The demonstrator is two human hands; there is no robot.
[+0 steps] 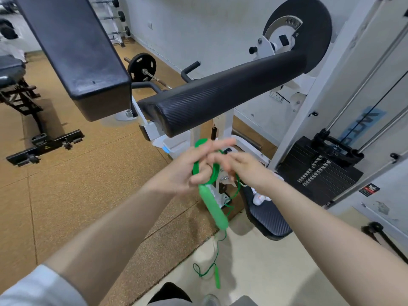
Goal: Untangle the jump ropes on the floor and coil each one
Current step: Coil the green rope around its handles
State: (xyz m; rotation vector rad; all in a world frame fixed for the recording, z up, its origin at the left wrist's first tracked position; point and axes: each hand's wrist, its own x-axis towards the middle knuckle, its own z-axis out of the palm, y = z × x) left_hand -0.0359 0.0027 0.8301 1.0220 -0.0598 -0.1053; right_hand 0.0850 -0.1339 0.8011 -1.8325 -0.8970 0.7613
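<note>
Below the black pad [220, 100], the left hand [187, 171] grips green rope coils [213, 171]; the right hand [242, 166] pinches them.

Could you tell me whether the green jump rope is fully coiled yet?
Not yet. Several loops of the green jump rope sit around the left hand, but a loose tail and handle hang below.

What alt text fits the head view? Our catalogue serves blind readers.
Two bare hands, left hand and right hand, wind a green jump rope into loops at chest height; one green handle dangles below, another hangs near the floor. Gym machines stand behind.
</note>
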